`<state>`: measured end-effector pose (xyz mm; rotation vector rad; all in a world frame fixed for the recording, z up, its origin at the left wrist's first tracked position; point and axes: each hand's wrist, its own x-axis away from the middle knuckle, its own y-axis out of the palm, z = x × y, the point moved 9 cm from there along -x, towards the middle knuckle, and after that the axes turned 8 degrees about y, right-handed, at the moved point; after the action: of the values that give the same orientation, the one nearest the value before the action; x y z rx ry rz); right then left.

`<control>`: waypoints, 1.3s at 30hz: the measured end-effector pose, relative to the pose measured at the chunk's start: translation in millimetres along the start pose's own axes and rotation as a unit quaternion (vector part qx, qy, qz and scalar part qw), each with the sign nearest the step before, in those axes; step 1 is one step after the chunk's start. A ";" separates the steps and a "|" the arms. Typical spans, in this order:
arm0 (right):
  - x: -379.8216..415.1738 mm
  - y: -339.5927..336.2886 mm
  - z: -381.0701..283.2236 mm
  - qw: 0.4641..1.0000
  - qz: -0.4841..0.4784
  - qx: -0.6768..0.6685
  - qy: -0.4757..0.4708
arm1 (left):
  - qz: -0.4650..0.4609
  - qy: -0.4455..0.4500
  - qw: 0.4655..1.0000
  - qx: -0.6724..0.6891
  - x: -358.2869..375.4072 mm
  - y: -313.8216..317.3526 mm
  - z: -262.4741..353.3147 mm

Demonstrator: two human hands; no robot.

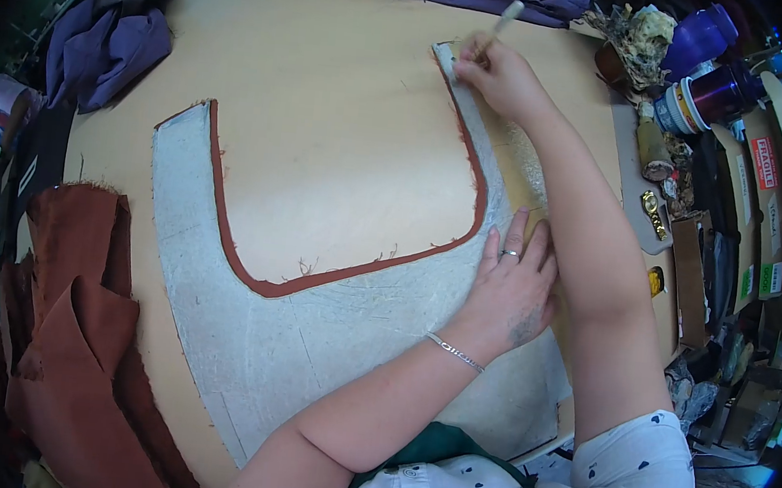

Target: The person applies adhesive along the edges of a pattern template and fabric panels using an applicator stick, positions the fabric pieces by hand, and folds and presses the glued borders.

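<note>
From my feed, the left hand (511, 291) is pressed flat, fingers spread, on the right arm of the U-shaped interfacing piece (287, 347) with its rust-brown fabric edge (331, 276). The right hand (499, 76) is pinched shut around a small brush (502, 21), tip touching the piece's far end just under the fingertips. Rust cloth (71, 336) sits well off to the left on the wooden table (327, 125).

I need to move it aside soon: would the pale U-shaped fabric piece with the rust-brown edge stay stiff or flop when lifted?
The pale U-shaped fabric piece lies thin and flat, so it would probably sag. Its frayed rust-brown edge suggests light woven cloth. The left hand presses it flat, so it may slide easily.
</note>
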<state>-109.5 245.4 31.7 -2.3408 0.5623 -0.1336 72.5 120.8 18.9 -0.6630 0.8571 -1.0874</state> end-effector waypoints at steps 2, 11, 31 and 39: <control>-30.7 7.0 3.1 0.999 0.020 -0.025 -0.005 | -0.001 -0.003 1.000 0.004 -0.5 2.7 0.1; 33.0 -2.1 -13.7 0.996 -0.024 0.084 -0.032 | 0.017 -0.002 1.000 0.021 1.8 -4.4 -2.2; 165.5 90.9 -109.9 0.975 -0.221 -0.002 0.017 | 0.093 0.002 0.996 -0.008 3.7 17.9 -8.5; 157.5 176.6 -181.4 0.943 -0.324 -0.065 -0.045 | 0.087 -0.006 0.995 0.041 1.9 13.2 -6.7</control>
<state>-76.3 -50.8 37.7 -2.5621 -0.2719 -0.2950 73.4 123.2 4.2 -0.5155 0.8382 -0.9548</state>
